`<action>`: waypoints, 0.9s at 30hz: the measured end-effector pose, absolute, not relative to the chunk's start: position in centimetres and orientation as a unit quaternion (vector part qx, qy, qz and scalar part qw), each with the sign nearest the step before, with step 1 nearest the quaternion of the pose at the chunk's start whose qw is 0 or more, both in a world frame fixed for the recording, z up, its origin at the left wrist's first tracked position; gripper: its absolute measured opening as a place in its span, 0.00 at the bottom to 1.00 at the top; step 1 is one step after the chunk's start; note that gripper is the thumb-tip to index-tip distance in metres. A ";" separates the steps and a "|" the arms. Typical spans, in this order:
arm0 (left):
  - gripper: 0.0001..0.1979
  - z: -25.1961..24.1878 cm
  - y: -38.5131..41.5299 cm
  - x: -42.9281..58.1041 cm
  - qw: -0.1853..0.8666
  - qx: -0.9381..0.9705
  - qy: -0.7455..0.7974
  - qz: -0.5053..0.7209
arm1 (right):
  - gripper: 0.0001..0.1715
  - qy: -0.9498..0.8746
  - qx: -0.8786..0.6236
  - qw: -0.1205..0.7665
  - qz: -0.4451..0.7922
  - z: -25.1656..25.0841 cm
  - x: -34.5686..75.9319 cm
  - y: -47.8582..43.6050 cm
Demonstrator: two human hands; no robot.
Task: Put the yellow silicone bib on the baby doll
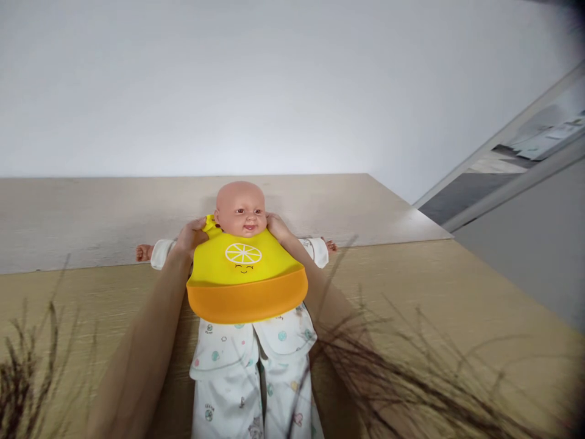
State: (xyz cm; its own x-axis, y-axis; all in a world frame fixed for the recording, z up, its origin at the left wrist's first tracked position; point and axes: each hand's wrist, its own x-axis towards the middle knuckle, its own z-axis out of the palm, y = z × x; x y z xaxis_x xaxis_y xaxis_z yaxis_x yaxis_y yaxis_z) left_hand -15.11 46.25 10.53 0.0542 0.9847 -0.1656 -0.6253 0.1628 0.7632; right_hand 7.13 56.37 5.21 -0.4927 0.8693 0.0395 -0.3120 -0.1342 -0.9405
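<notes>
A baby doll (241, 210) in white patterned pyjamas lies on its back on a wooden table (411, 292), head away from me. A yellow silicone bib (244, 274) with an orange catch pocket and a lemon face covers its chest. My left hand (192, 236) is closed on the bib's neck strap at the doll's left shoulder as I see it. My right hand (275, 227) reaches behind the neck on the other side, its fingers mostly hidden by the doll's head.
A white wall rises behind the table. The table's right edge runs diagonally, with grey floor and a framed opening (512, 164) beyond. Blurred dark strands of hair (388, 378) hang across the lower view.
</notes>
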 end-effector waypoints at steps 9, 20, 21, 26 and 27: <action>0.14 10.2 46.7 -15.5 0.686 0.240 0.339 0.598 | 0.16 -0.511 -0.282 0.443 0.680 6.3 7.3 55.4; 0.09 10.9 46.3 -15.1 0.675 0.255 0.403 0.563 | 0.18 -0.508 -0.292 0.409 0.700 5.9 7.2 55.8; 0.09 10.9 46.4 -15.2 0.669 0.264 0.409 0.562 | 0.18 -0.512 -0.300 0.409 0.693 6.1 7.2 55.7; 0.13 10.8 46.7 -15.4 0.658 0.299 0.423 0.547 | 0.19 -0.509 -0.310 0.424 0.682 6.9 7.0 55.0; 0.12 10.8 46.7 -15.4 0.656 0.303 0.420 0.549 | 0.19 -0.507 -0.308 0.425 0.683 7.0 7.0 54.9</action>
